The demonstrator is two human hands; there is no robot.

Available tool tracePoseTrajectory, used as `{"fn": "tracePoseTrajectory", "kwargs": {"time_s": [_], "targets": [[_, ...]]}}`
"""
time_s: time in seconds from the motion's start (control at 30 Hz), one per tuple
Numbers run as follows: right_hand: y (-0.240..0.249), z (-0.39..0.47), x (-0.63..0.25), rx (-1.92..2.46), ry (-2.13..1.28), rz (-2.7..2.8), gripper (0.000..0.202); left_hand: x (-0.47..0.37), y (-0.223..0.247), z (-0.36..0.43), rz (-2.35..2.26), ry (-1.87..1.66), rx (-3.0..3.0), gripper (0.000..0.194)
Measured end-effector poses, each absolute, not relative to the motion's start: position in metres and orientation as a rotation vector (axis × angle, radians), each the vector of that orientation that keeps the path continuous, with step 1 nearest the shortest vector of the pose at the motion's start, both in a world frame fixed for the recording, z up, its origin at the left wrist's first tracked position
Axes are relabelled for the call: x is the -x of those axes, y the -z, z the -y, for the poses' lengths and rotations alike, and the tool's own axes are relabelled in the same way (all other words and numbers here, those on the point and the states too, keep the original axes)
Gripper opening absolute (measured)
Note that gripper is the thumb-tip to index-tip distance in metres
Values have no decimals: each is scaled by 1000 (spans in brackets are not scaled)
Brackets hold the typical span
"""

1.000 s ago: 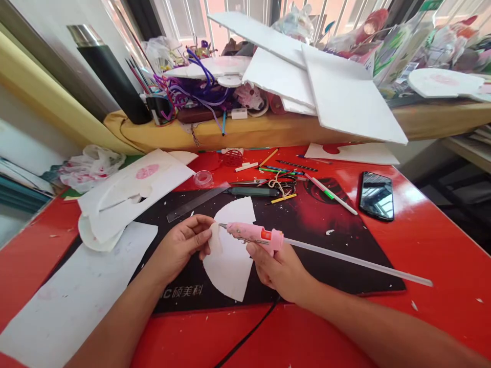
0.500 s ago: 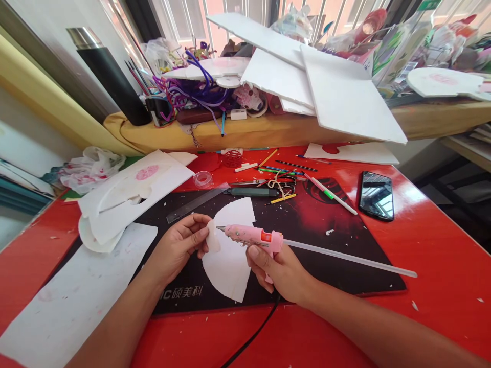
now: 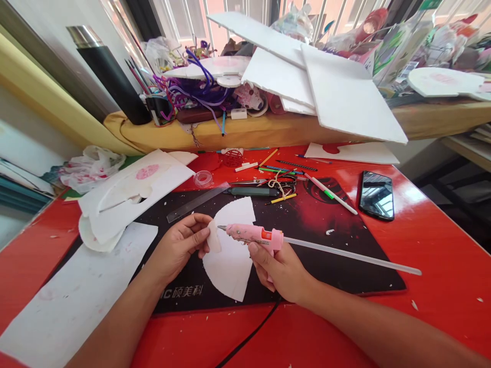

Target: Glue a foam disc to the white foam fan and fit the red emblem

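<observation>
From where I stand, the two hands are apart, each closed on something of its own. The left hand (image 3: 190, 243) pinches a small, curved, off-white piece (image 3: 215, 241) between thumb and fingers, holding it by its near-left edge above a white fan-shaped sheet (image 3: 230, 268) that lies on a black printed desk mat (image 3: 318, 273). The right hand (image 3: 282, 271) is wrapped round the handle of a pink plastic glue gun (image 3: 245, 233), its metal nozzle pointing left at the little piece; whether the tip touches it, I can't tell.

The piece looks thin and very light, foam or card I'd guess, probably stiff enough to keep its curve but easy to dent or snap if squeezed. A light fingertip grip on the rim suits it, well away from the nozzle, which may be hot.

The gun looks light too, though a long, translucent glue stick (image 3: 353, 257) juts from its back and probably tips the balance rearward. The handle is the place to hold it, with the metal end left alone. A black cord (image 3: 251, 335) runs below the right hand over the red tabletop (image 3: 433, 266) and could tug a little.
</observation>
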State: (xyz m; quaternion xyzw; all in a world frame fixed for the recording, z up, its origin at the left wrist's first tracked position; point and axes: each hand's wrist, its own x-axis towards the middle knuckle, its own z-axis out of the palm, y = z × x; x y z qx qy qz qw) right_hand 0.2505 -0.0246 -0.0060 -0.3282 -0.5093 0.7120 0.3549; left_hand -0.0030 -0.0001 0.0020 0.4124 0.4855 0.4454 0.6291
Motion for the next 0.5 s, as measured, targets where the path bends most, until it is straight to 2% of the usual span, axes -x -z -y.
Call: {"fn": "tracePoseTrajectory", "kwargs": {"time_s": [0.2, 0.5], "targets": [[6, 25, -249, 902, -1813, 1313, 67, 1, -3, -1, -1116, -1011, -957, 42], [1, 25, -250, 890, -1788, 1364, 64, 0, -4, -1, -1123, -1008, -964, 42]]}}
